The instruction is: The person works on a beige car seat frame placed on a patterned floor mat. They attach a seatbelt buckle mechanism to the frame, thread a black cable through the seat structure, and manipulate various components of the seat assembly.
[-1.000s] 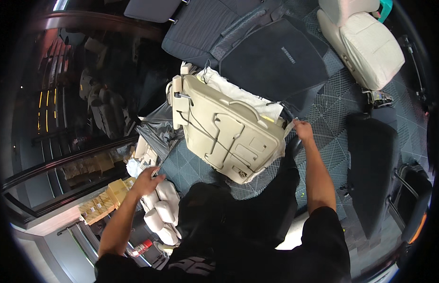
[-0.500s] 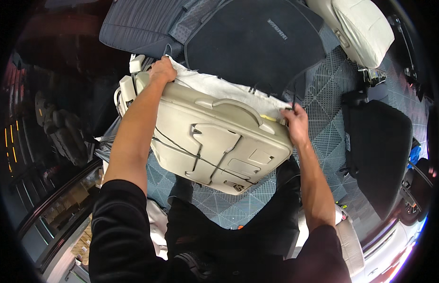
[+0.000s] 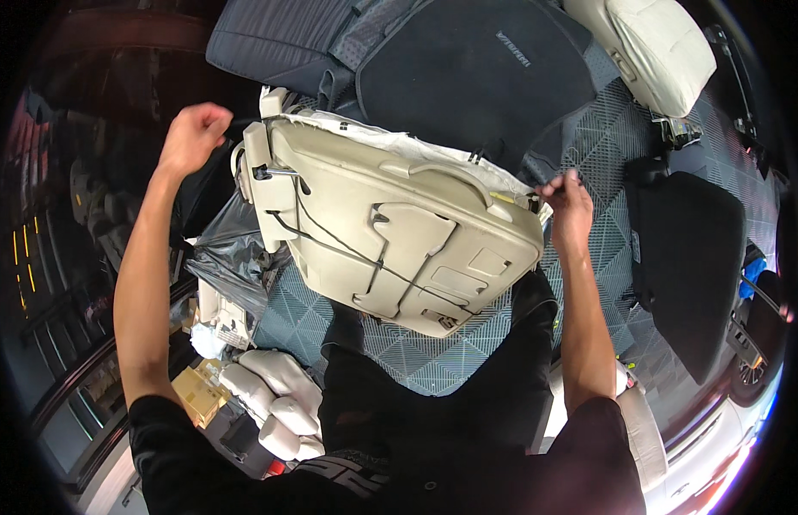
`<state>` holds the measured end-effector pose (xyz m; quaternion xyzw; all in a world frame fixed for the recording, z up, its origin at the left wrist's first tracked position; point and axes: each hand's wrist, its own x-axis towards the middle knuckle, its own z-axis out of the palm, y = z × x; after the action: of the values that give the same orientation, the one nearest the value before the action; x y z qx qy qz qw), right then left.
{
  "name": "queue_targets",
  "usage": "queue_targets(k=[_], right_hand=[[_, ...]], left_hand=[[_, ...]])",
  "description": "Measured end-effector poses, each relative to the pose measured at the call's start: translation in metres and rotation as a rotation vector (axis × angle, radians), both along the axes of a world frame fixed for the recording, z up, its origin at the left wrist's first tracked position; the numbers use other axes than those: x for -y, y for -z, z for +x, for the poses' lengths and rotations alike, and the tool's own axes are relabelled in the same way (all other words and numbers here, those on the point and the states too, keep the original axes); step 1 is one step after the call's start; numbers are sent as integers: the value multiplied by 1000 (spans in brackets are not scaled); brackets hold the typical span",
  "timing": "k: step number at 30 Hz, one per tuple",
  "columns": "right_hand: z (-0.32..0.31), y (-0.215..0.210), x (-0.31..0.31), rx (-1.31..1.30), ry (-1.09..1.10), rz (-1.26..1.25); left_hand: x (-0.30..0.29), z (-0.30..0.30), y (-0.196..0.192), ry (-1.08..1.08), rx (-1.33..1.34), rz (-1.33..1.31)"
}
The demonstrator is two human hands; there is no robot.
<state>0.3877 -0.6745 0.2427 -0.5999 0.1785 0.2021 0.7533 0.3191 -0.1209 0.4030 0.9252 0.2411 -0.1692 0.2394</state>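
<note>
A car seat with a beige plastic back panel [image 3: 416, 232] lies in front of me, a curved handle [image 3: 446, 182] along its far edge. White fabric [image 3: 399, 142] runs along that edge, beside a black seat cover [image 3: 468, 77]. Away from the seat's far left corner, my left hand [image 3: 196, 137] is raised with curled fingers, slightly blurred; whatever they hold is hidden. At the far right corner, my right hand [image 3: 569, 210] has its fingertips bent together by the fabric's end. Something small and dark is at those fingertips, too unclear to name. A thin black cord [image 3: 360, 260] crosses the panel.
A dark grey quilted seat piece [image 3: 275, 43] lies at the far left. Another beige seat [image 3: 661, 56] stands far right, above a black panel [image 3: 686, 266]. Black plastic wrap [image 3: 232, 249], cardboard boxes [image 3: 197, 390] and pale cushions [image 3: 279, 395] are at my left. Patterned tiles [image 3: 416, 360] cover the floor.
My left hand has left the seat's far left corner and swung out to the left. My right hand has shifted slightly right, off the corner. The seat appears slightly further right.
</note>
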Motion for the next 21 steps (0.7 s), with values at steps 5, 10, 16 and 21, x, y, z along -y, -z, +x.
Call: queue_targets(k=[5,10,16,21], right_hand=[[-33,-18,17,-44,12,-140],[-42,-10,41,-149,-208,-258],[-20,-29,-18,59,-756,-840],[-6,-42,-30,164,-1192,-1062]], left_hand=[[-54,-101,-6,-209,56,-14],[-64,-161,29,-321,29,-46],[11,-105,61,8,-74,216],[78,-14,63,452,-293,735]])
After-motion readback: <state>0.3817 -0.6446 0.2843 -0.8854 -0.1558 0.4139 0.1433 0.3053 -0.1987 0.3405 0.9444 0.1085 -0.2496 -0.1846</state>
